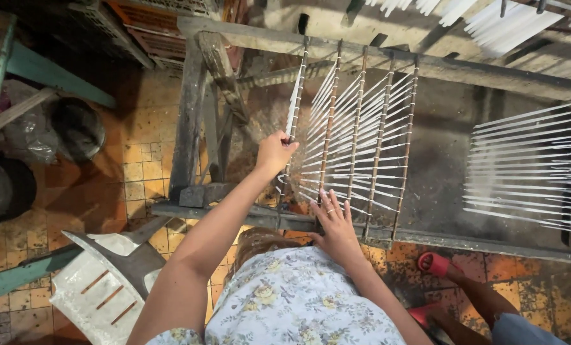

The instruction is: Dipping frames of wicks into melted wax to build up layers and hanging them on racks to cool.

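Note:
My left hand is closed around the leftmost wooden rod of a rack of thin white candles that hang in rows from several parallel rods. My right hand rests flat with fingers spread on the lower ends of the candle rows, near the front rail of the metal frame. The rack sits over a dark grey trough. Both forearms reach forward over my floral-print clothing.
A second rack of white candles hangs at the right. A white plastic chair lies tipped at lower left on the orange tiled floor. Another person's foot in a red sandal stands lower right. Dark buckets sit at left.

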